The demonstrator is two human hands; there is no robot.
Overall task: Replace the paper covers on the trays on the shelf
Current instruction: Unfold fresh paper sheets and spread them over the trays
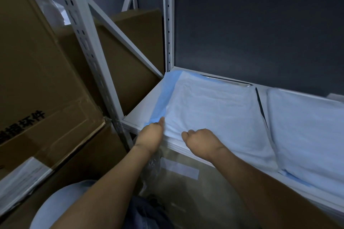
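Blue-edged paper cover (214,106), both hands gripping, carton (37,80) print perhaps Chinese

hands (175,139) gripping paper cover (214,109), shelf (141,106)

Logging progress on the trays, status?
Left hand and right hand gripping paper cover at near edge. Cover draped over left tray. Nothing obstructing.

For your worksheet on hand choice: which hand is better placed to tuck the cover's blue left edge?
Probably the left hand: its fingers already touch the blue-edged white paper cover there; the right hand grips farther right.
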